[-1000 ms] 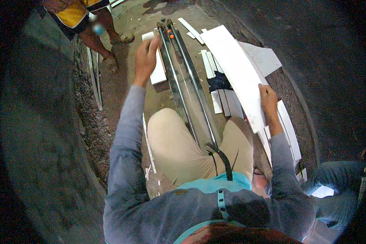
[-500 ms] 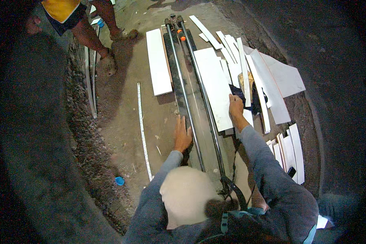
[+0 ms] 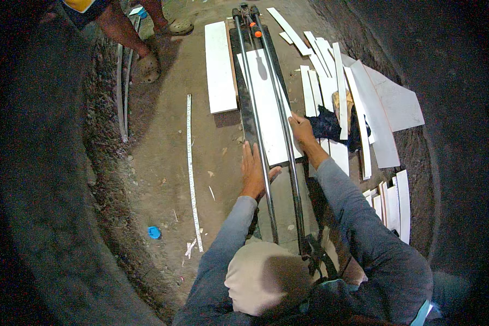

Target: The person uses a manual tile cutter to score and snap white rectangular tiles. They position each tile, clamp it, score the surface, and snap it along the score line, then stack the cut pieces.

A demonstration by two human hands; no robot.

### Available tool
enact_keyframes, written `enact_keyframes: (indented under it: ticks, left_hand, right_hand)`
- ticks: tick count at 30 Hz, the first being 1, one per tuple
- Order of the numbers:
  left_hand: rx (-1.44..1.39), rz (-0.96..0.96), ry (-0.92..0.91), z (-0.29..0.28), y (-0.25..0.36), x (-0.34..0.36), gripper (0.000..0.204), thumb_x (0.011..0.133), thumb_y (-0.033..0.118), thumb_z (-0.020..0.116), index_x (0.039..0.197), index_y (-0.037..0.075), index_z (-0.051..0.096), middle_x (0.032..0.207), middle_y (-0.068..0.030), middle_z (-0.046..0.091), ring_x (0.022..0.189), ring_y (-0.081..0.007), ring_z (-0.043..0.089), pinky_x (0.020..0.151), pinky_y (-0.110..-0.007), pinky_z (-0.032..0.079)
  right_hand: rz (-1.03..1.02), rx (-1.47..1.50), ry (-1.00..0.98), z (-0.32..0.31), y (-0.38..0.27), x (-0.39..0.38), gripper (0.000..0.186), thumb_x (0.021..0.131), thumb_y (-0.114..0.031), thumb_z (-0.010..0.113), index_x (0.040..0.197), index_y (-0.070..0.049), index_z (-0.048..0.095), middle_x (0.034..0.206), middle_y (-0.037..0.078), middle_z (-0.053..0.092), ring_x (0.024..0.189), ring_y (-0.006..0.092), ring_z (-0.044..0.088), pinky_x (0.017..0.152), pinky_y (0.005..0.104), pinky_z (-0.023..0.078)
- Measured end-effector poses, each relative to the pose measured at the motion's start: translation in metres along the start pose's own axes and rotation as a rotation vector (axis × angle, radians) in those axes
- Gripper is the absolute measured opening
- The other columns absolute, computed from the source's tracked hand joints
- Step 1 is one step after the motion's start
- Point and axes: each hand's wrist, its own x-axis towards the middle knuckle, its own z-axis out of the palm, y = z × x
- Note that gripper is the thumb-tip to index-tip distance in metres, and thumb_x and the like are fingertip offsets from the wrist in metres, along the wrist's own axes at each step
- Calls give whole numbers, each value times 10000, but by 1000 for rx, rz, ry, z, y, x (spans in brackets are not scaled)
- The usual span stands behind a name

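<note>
A long manual tile cutter (image 3: 294,217) lies on the ground in front of me, its two steel rails running away from me. On its bed, beneath the rails, rests a long white tile (image 3: 266,119). My right hand (image 3: 301,130) grips that tile's right edge, just outside the right rail. At the tile's near left corner is my left hand (image 3: 253,173), open, with fingers stretched forward and the thumb reaching under the left rail. The cutter's handle with orange parts (image 3: 257,33) sits at the far end.
Another white tile (image 3: 220,70) lies left of the cutter. White cut strips (image 3: 340,92), a dark cloth (image 3: 325,124) and stacked pieces (image 3: 402,206) spread on the right. A white measuring tape (image 3: 191,174) and blue cap (image 3: 154,232) lie left. Another person's feet (image 3: 149,68) stand far left.
The white tile has moved left from beside the cutter to under its rails, held by my right hand. My left hand has shifted slightly right, its thumb now under the left rail.
</note>
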Motion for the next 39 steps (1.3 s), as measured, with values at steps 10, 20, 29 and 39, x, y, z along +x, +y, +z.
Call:
enact_keyframes:
  ticks: [10,20,29,39]
  left_hand:
    - [-112,13,110,23,-11,8,1046,877,432,787,1589,-69,208,1689,-288,119,1569,-451,119,1275,-519,146]
    - [-87,-142,162,15,1,31,1033,850,419,817,1596,-17,251,1674,-211,225,1525,-427,241,1193,-608,206]
    - [-161,-32,229,27,-17,52,898,922,340,772,1581,-37,291,1655,-238,255,1514,-423,264,1213,-567,223]
    - [-130,-106,354,23,-16,93,826,866,90,787,1548,-45,340,1502,-251,421,1383,-423,393,1178,-504,299]
  right_hand:
    - [-298,-373,-59,0,11,29,293,968,-259,624,1164,-84,754,1022,213,744,972,395,695,870,479,540]
    - [-595,-596,-93,-21,10,12,520,938,-357,659,1389,-105,597,1490,177,480,1331,437,458,1050,577,411]
    - [-488,-698,-221,-28,17,-46,859,943,-656,593,1597,-144,374,1675,151,289,1517,468,208,1168,650,209]
    - [-478,-765,-199,-15,4,13,870,889,-658,630,1558,-134,448,1638,94,383,1536,411,189,1192,612,136]
